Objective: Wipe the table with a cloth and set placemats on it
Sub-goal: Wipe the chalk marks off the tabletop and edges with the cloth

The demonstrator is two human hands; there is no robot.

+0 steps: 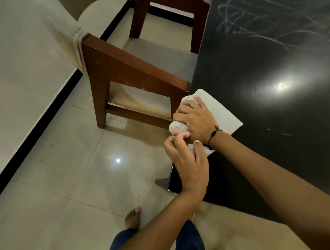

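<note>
Right hand (pixel 193 119) grips the bunched white cloth (pixel 216 110) at the left edge of the black table (pixel 276 63), near its front-left corner. Left hand (pixel 187 163), fingers curled, pinches the cloth's near end.

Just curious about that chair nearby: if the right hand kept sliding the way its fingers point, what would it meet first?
Probably the wooden chair: the right hand, gripping the cloth at the table edge, points toward it, though depth is unclear.

The cloth (pixel 219 108) is lying on the table (pixel 274 110) at its left edge, under the right hand (pixel 195 120), with the left hand (pixel 189 163) just nearer and a chair (pixel 136 67) standing to the left.
</note>
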